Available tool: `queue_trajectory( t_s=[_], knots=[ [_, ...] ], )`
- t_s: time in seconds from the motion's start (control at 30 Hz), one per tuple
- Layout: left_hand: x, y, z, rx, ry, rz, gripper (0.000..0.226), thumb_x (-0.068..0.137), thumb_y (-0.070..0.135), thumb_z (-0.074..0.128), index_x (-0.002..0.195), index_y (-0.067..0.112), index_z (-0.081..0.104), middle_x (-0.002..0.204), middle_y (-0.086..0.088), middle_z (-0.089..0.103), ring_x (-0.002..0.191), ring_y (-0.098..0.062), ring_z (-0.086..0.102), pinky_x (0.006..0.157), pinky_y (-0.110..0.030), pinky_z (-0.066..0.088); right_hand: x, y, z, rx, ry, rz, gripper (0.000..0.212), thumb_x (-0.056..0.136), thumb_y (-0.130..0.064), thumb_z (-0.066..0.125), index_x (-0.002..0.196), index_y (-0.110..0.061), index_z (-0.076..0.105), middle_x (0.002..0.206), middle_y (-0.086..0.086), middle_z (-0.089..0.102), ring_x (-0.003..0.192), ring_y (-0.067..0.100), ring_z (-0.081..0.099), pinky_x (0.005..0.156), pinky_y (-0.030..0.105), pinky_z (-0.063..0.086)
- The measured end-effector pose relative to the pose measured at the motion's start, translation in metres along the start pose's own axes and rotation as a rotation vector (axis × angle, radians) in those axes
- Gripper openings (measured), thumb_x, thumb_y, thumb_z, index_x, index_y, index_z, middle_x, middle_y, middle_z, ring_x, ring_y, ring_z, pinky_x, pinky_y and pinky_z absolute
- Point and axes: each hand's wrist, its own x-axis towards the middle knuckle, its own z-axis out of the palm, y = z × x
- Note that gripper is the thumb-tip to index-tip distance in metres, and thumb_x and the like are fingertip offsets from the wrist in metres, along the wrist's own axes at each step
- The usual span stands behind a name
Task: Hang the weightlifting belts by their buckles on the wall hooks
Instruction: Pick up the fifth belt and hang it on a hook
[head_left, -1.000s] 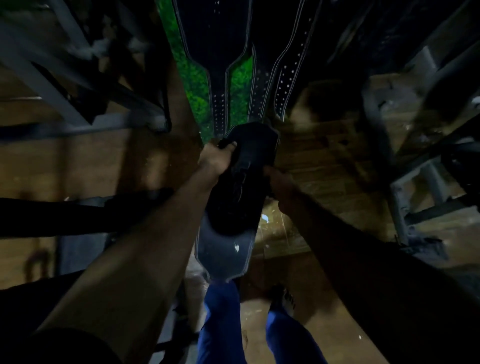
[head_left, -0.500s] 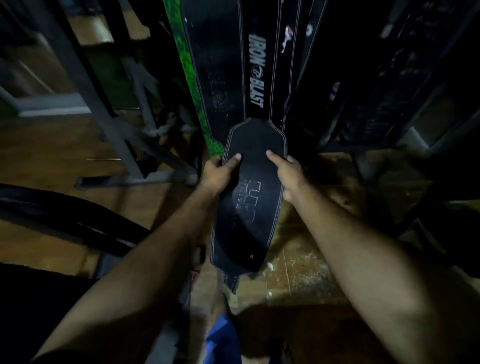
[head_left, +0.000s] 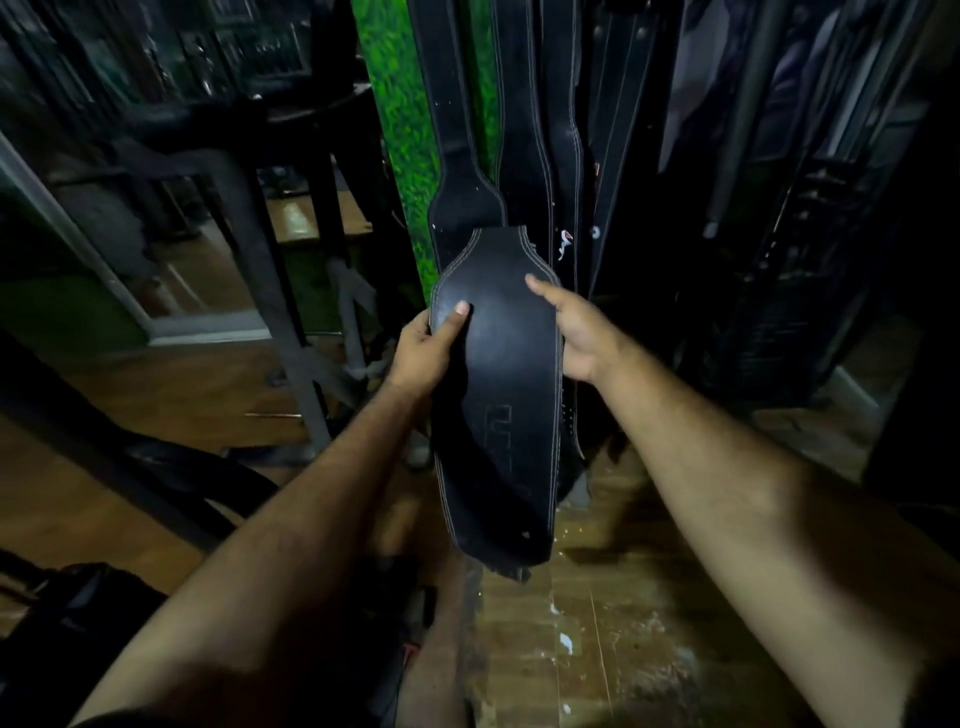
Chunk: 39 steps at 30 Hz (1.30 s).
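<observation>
At the far left a dark metal frame (head_left: 270, 291) stands on the wooden floor (head_left: 597, 639), and just right of it a strip of green wall (head_left: 402, 130) shows behind the gear. The left hand (head_left: 423, 351) grips the left edge of a black weightlifting belt (head_left: 506, 395), its thumb laid flat across the leather face and the other fingers tucked behind, out of sight. The belt hangs lengthwise between the two forearms, its wide padded part toward the camera, white stitching running along its border, its narrower upper end reaching up to the hanging belts (head_left: 519, 130) that fill the wall above; whether it touches them or a hook cannot be told, and no buckle is visible. The right hand (head_left: 579, 332) clasps the belt's right edge, thumb stretched over the front, fingers hidden behind. Further right, more dark straps and equipment (head_left: 779, 208) stand in shadow
</observation>
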Motion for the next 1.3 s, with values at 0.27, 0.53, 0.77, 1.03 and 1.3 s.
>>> queue_trajectory(
  t_s=[0.27, 0.53, 0.77, 1.03, 1.3],
  knots=[
    [-0.016, 0.025, -0.021, -0.062, -0.112, -0.101, 0.038, 0.1, 0.04, 0.052, 0.115, 0.008, 0.069, 0.117, -0.016, 0.073, 0.105, -0.025, 0.072, 0.082, -0.03, 0.06, -0.019, -0.065, 0.049, -0.135, -0.082, -0.118, 0.024, 0.095, -0.026, 0.065, 0.109, -0.007, 0.067, 0.087, 0.008, 0.077, 0.076, 0.019, 0.074, 0.073, 0.034, 0.06],
    [0.026, 0.084, -0.024, -0.145, -0.244, -0.267, 0.083, 0.09, 0.077, 0.03, 0.106, 0.008, 0.072, 0.104, -0.015, 0.077, 0.092, -0.028, 0.075, 0.08, -0.037, 0.058, -0.015, -0.084, 0.068, -0.283, -0.179, -0.301, 0.027, 0.089, -0.013, 0.068, 0.114, -0.003, 0.066, 0.098, 0.011, 0.075, 0.086, 0.02, 0.074, 0.083, 0.032, 0.057],
    [0.067, 0.12, -0.007, -0.047, -0.163, -0.261, 0.031, 0.099, 0.026, 0.052, 0.117, 0.005, 0.065, 0.094, -0.013, 0.07, 0.071, -0.024, 0.07, 0.063, -0.031, 0.06, -0.015, -0.085, 0.067, -0.319, -0.326, -0.184, 0.026, 0.096, -0.027, 0.059, 0.108, -0.007, 0.07, 0.097, 0.01, 0.077, 0.085, 0.018, 0.074, 0.077, 0.03, 0.06],
    [0.077, 0.112, 0.0, -0.12, 0.012, 0.017, 0.019, 0.093, 0.024, 0.06, 0.091, 0.006, 0.069, 0.088, -0.017, 0.074, 0.081, -0.029, 0.073, 0.074, -0.033, 0.06, 0.005, -0.082, 0.069, -0.458, -0.102, -0.128, 0.092, 0.074, -0.087, 0.045, 0.126, -0.012, 0.059, 0.112, 0.011, 0.07, 0.091, 0.026, 0.071, 0.067, 0.032, 0.057],
    [0.064, 0.102, -0.004, -0.114, -0.065, 0.158, 0.017, 0.084, 0.03, 0.064, 0.084, 0.013, 0.062, 0.091, -0.015, 0.056, 0.084, -0.027, 0.051, 0.078, -0.039, 0.039, 0.025, -0.116, 0.093, -0.13, 0.138, -0.414, 0.035, 0.083, -0.042, 0.073, 0.104, -0.013, 0.071, 0.111, 0.009, 0.074, 0.111, 0.029, 0.068, 0.101, 0.052, 0.051]
  ],
)
